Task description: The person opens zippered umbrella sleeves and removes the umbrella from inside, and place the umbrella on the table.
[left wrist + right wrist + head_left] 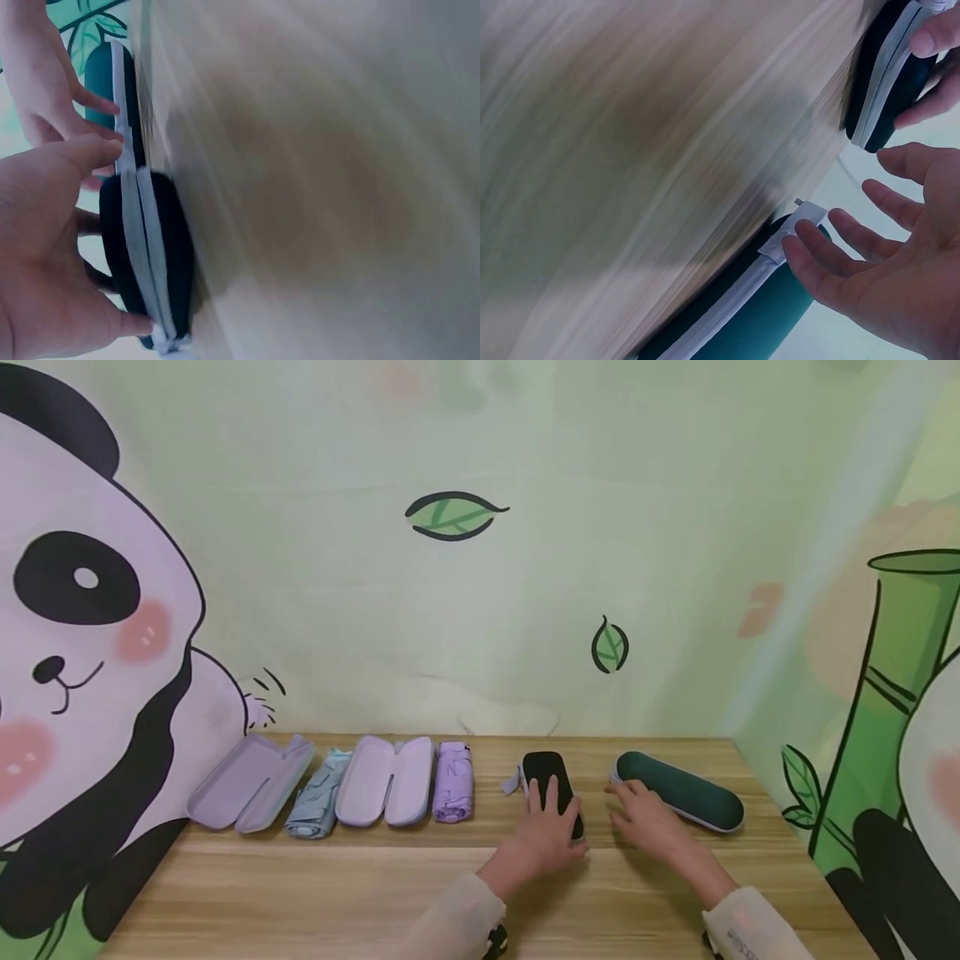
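Observation:
A black zippered hard case [537, 763] with a pale zip band lies on the table, its small strap at the far left side. My left hand [543, 837] rests over it, with spread fingers on the lid; the left wrist view shows fingers at the zip [154, 262]. To the right lies a closed dark green long case [686, 789] with a pale zip. My right hand [648, 817] is beside its left end, fingers loose and apart. In the right wrist view its fingertips are by the zip's end tab [791, 229]; whether they touch it, I cannot tell.
Leftward along the table's back stand an open lilac case [232, 785], a folded light-blue cloth bundle [317, 802], another open lilac case [363, 785] and a rolled purple cloth bundle [453, 783]. Behind them hangs a printed panda backdrop [525, 593].

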Demonstrator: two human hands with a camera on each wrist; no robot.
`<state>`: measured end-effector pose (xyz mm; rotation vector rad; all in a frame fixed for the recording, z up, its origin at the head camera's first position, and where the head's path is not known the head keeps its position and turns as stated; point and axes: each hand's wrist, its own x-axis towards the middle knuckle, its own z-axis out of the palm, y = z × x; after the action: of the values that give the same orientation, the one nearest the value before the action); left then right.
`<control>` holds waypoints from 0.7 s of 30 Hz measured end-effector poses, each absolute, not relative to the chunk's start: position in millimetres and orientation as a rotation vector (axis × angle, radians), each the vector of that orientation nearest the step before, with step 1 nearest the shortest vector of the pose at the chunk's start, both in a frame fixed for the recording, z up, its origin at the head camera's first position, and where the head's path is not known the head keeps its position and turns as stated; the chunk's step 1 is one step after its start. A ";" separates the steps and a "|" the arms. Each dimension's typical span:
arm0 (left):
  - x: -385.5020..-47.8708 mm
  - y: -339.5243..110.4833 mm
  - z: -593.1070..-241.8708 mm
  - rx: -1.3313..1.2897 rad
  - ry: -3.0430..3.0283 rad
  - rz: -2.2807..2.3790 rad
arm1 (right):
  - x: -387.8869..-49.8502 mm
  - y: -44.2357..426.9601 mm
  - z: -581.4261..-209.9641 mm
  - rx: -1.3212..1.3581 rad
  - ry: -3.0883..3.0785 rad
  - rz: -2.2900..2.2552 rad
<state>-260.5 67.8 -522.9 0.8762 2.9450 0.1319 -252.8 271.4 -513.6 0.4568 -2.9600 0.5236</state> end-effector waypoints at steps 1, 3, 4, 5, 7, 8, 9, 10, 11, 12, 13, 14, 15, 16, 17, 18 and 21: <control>-257.6 69.7 -523.7 0.869 2.972 0.123 | -253.4 271.1 -513.2 0.461 -2.961 0.523; -255.2 72.7 -526.2 0.887 3.025 0.060 | -254.2 269.9 -512.4 0.475 -2.964 0.525; -255.1 73.7 -527.5 0.902 3.050 0.035 | -254.4 269.2 -512.1 0.482 -2.963 0.531; -256.0 74.4 -529.0 0.914 3.067 0.016 | -254.8 268.2 -511.9 0.481 -2.966 0.536; -259.5 76.3 -530.9 0.948 3.092 -0.050 | -254.7 267.5 -511.6 0.472 -2.974 0.550; -262.0 77.6 -531.5 0.966 3.102 -0.074 | -254.3 267.8 -511.5 0.466 -2.975 0.553; -264.6 78.5 -531.8 0.978 3.107 -0.101 | -254.2 268.0 -511.7 0.461 -2.976 0.555; -267.4 79.5 -532.2 0.987 3.110 -0.119 | -254.0 268.3 -511.8 0.459 -2.974 0.556; -270.1 80.3 -532.2 0.993 3.111 -0.140 | -253.7 268.4 -511.5 0.460 -2.974 0.556; -272.7 80.9 -532.3 0.999 3.114 -0.159 | -253.3 268.6 -511.6 0.463 -2.971 0.557; -275.1 81.5 -532.6 1.000 3.114 -0.168 | -253.0 269.1 -511.8 0.466 -2.966 0.556; -277.1 82.0 -532.8 1.002 3.114 -0.169 | -252.9 269.7 -512.1 0.469 -2.962 0.558; -279.2 82.5 -533.2 1.001 3.111 -0.174 | -252.7 270.4 -512.5 0.472 -2.958 0.556; -280.8 83.2 -533.5 1.000 3.108 -0.167 | -252.3 271.1 -512.7 0.474 -2.953 0.555; -282.4 84.0 -533.6 1.000 3.109 -0.163 | -252.0 271.7 -513.1 0.475 -2.950 0.550; -283.9 84.8 -533.9 1.003 3.111 -0.164 | -251.9 272.6 -513.7 0.478 -2.945 0.544; -287.6 87.9 -534.3 1.023 3.123 -0.187 | -250.6 274.6 -514.4 0.477 -2.935 0.539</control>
<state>-287.6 87.9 -534.3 1.0227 3.1230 -0.1871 -250.6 274.6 -514.4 0.4770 -2.9353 0.5391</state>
